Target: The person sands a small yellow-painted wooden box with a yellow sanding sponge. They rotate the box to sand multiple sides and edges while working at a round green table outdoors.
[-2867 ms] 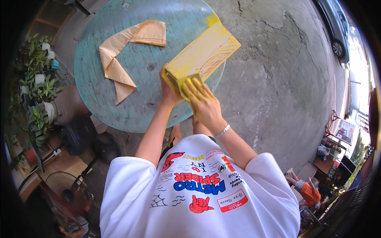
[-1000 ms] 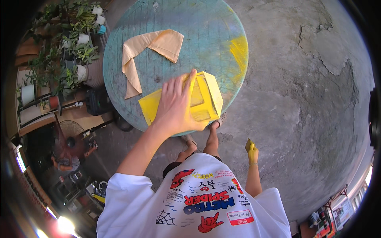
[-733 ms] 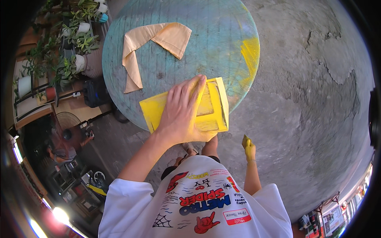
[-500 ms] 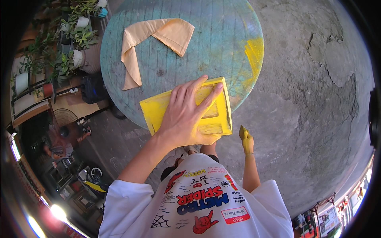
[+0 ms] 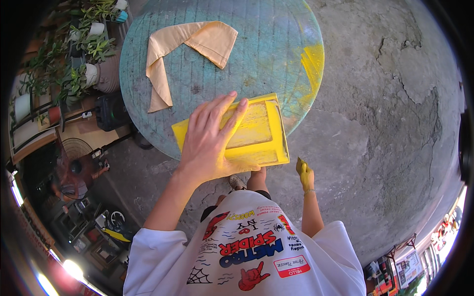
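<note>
A yellow-painted wooden box or panel (image 5: 269, 153), with pale worn patches framed on its face, lies tilted at the near edge of the round table (image 5: 266, 54). Across its left half my left hand (image 5: 205, 135) is spread: fingertips reach past the far edge, and the thumb runs along the near side. Yellow dust covers that hand. Lower down to the right, away from the box, my right hand (image 5: 307, 178) is closed on a small flat brownish piece (image 5: 299, 166) that looks like sandpaper. Its fingers are coated yellow too.
A folded tan cloth (image 5: 168, 42) lies on the table's far left. Yellow smears mark the table's right rim (image 5: 313, 66). Potted plants (image 5: 91, 74), a black speaker (image 5: 111, 111) and a fan (image 5: 76, 153) stand to the left. Cracked concrete floor (image 5: 365, 148) spreads to the right.
My left hand has slid left across the box, uncovering more of its worn face. My right hand stays low at the right, still holding the brownish piece.
</note>
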`<state>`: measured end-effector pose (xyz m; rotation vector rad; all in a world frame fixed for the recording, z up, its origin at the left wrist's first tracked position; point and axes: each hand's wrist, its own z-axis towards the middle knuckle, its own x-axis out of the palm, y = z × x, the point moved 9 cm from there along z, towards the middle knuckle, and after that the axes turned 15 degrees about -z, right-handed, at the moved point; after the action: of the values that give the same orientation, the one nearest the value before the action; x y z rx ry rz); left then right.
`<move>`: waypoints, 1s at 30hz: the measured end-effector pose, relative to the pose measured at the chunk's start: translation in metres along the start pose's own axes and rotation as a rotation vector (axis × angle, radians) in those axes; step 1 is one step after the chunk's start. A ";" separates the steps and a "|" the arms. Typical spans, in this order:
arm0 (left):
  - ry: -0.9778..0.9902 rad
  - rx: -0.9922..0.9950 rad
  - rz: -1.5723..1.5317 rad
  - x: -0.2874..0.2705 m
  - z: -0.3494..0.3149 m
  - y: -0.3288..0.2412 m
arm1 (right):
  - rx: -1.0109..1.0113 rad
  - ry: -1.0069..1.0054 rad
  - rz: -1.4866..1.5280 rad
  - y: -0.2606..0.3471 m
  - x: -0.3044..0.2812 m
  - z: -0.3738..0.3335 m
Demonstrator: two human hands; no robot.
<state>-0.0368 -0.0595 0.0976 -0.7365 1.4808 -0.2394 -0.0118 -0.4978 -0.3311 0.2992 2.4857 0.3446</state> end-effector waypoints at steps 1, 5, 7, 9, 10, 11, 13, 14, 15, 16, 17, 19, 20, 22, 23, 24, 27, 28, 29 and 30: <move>-0.010 0.002 0.012 -0.001 -0.003 0.001 | 0.000 -0.003 0.002 -0.002 -0.001 -0.002; 0.039 0.002 0.003 0.007 0.001 -0.007 | -0.007 -0.017 0.011 -0.007 -0.001 -0.008; 0.060 0.010 0.022 0.017 0.010 -0.020 | -0.021 -0.026 0.019 -0.007 -0.001 -0.010; 0.077 0.052 -0.037 0.025 0.026 -0.041 | -0.026 -0.045 0.043 -0.006 -0.005 -0.011; 0.076 0.102 -0.019 0.028 0.030 -0.050 | -0.032 -0.053 0.063 -0.004 -0.008 -0.012; 0.079 0.155 -0.003 0.033 0.033 -0.058 | -0.037 -0.063 0.093 0.000 -0.010 -0.013; 0.074 0.193 0.008 0.032 0.029 -0.056 | -0.048 -0.085 0.147 0.012 -0.022 -0.020; 0.068 0.173 0.007 0.028 0.023 -0.049 | -0.109 -0.140 0.160 0.022 -0.031 -0.025; 0.063 0.166 -0.002 0.026 0.019 -0.041 | -0.117 -0.146 0.153 0.027 -0.037 -0.026; 0.048 0.143 0.006 0.019 0.011 -0.032 | -0.125 -0.148 0.146 0.028 -0.044 -0.025; 0.034 0.120 0.013 0.009 0.001 -0.021 | -0.133 -0.150 0.139 0.030 -0.050 -0.024; 0.005 0.070 0.036 -0.008 -0.022 0.004 | -0.163 -0.192 0.202 0.041 -0.065 -0.026; -0.008 0.044 0.053 -0.019 -0.035 0.018 | -0.184 -0.213 0.251 0.048 -0.073 -0.028; -0.057 -0.016 0.037 -0.033 -0.064 0.052 | -0.199 -0.269 0.261 0.071 -0.100 -0.038; -0.089 -0.042 0.007 -0.039 -0.078 0.072 | -0.233 -0.316 0.300 0.089 -0.116 -0.047; -0.120 -0.071 -0.021 -0.043 -0.093 0.092 | -0.270 -0.358 0.339 0.108 -0.131 -0.057; -0.259 -0.115 -0.235 -0.049 -0.130 0.150 | -0.308 -0.549 0.171 0.189 -0.192 -0.117; -0.237 -0.086 -0.260 -0.047 -0.137 0.165 | -0.371 -0.630 0.128 0.221 -0.211 -0.144; -0.225 -0.065 -0.295 -0.042 -0.140 0.168 | -0.434 -0.713 0.081 0.254 -0.225 -0.172; -0.212 -0.040 -0.330 -0.036 -0.143 0.168 | -0.575 -0.808 0.055 0.295 -0.236 -0.206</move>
<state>-0.2248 0.0468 0.0413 -1.0076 1.1626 -0.3709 0.0915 -0.3251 0.0485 0.2061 1.5142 0.7632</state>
